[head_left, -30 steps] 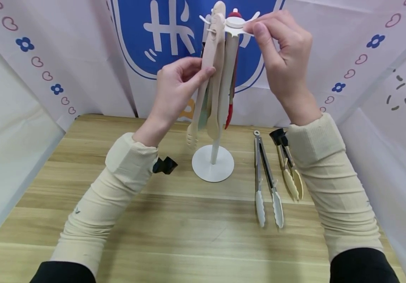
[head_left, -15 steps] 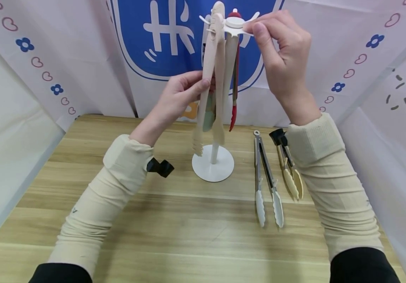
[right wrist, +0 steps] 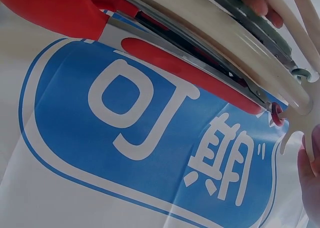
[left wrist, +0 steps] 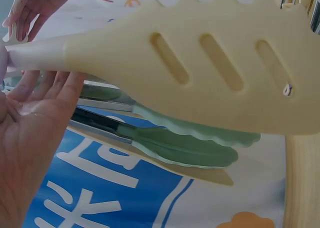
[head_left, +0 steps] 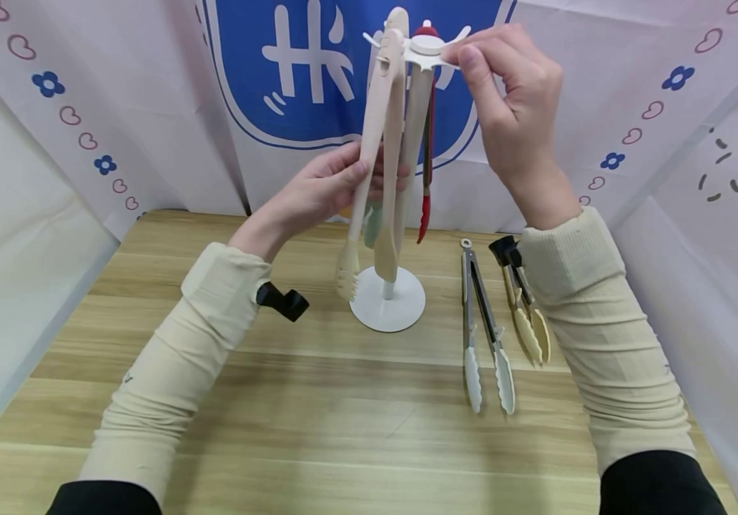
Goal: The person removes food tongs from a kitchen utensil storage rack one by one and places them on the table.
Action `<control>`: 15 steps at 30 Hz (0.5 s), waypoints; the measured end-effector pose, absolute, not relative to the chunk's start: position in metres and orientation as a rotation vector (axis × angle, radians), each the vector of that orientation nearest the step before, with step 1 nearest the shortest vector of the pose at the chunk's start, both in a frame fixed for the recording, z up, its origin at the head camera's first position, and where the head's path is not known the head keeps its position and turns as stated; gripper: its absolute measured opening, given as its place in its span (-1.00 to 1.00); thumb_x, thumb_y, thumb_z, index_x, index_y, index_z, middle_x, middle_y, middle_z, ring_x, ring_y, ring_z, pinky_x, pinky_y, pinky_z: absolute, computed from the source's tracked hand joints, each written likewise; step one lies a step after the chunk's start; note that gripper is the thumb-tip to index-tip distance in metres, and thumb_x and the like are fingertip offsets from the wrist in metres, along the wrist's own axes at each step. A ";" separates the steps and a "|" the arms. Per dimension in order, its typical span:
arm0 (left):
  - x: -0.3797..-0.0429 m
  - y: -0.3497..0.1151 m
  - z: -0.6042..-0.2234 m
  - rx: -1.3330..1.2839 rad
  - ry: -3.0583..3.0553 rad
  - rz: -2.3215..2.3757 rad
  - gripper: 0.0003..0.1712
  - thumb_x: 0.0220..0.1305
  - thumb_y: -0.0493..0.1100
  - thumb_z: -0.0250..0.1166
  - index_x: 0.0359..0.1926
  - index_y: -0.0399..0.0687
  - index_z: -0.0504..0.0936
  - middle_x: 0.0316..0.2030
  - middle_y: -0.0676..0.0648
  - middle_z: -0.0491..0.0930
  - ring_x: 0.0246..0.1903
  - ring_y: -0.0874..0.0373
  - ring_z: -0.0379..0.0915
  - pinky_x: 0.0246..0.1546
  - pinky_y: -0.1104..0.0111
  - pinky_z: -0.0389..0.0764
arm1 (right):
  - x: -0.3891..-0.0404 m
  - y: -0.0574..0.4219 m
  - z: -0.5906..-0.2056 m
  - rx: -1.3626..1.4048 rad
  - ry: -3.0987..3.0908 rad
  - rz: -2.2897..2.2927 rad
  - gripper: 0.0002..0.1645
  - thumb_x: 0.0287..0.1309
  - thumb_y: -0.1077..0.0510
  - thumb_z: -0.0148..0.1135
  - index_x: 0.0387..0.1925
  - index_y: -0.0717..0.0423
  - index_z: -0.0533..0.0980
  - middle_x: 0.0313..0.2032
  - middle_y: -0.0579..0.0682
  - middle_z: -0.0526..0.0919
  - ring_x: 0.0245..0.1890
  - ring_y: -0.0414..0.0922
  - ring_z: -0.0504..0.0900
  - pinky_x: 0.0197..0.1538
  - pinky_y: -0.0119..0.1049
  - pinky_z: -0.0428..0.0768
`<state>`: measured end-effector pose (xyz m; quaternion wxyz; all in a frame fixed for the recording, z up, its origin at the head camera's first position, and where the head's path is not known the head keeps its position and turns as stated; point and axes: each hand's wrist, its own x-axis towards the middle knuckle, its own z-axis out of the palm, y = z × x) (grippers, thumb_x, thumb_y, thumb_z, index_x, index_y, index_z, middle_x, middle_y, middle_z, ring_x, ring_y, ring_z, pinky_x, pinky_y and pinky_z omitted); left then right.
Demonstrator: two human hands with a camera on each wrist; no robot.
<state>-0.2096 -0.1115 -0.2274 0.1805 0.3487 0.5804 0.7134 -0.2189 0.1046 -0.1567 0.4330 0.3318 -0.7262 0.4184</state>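
A white utensil stand (head_left: 427, 47) with hooked arms rises at the back centre. My right hand (head_left: 520, 100) pinches one of its hooks between thumb and fingers. On the opposite side hang long beige tongs (head_left: 372, 129), one end toothed, the other spoon-like. My left hand (head_left: 320, 182) holds them partway down, thumb on the front and fingers reaching behind; the left wrist view shows their slotted head (left wrist: 220, 88) up close. Behind them hang green tongs (left wrist: 185, 145). Red tongs (head_left: 425, 207) hang from the stand's right side, large in the right wrist view.
Grey-white tongs (head_left: 504, 379) lie spread on the wooden table (head_left: 317, 429) right of the stand's round base (head_left: 410, 311). Smaller beige tongs with a black part (head_left: 526, 329) lie beside them, close to my right sleeve. A printed cloth (head_left: 169, 93) stands behind.
My left hand has slid down the beige tongs. The tongs' lower ends have swung a little and now sit lower. My right hand keeps its pinch on the hook.
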 end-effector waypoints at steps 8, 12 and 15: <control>-0.211 -0.113 -0.236 1.005 1.545 2.102 -0.40 0.21 -0.04 0.18 0.16 -0.32 0.33 -0.04 -0.13 0.54 0.03 -0.01 0.42 0.19 0.10 0.25 | -0.219 0.105 -0.157 0.818 -1.820 1.044 -0.76 0.18 0.31 0.04 -0.39 0.33 0.63 -0.35 0.11 0.65 -0.22 -0.34 0.47 -0.06 -0.45 0.41; -0.208 -0.115 -0.234 0.969 1.548 2.148 -0.35 0.19 -0.08 0.19 0.17 -0.42 0.26 -0.06 -0.14 0.53 0.00 0.00 0.45 0.15 0.16 0.33 | -0.218 0.105 -0.157 0.815 -1.820 1.042 -0.76 0.18 0.31 0.04 -0.39 0.32 0.63 -0.36 0.11 0.65 -0.22 -0.35 0.46 -0.07 -0.45 0.40; -0.206 -0.115 -0.233 0.953 1.552 2.173 -0.29 0.17 -0.09 0.20 0.19 -0.47 0.19 -0.06 -0.15 0.52 -0.01 -0.01 0.45 0.13 0.18 0.35 | -0.218 0.105 -0.157 0.811 -1.821 1.041 -0.76 0.18 0.30 0.04 -0.39 0.32 0.63 -0.36 0.11 0.65 -0.22 -0.35 0.46 -0.07 -0.45 0.40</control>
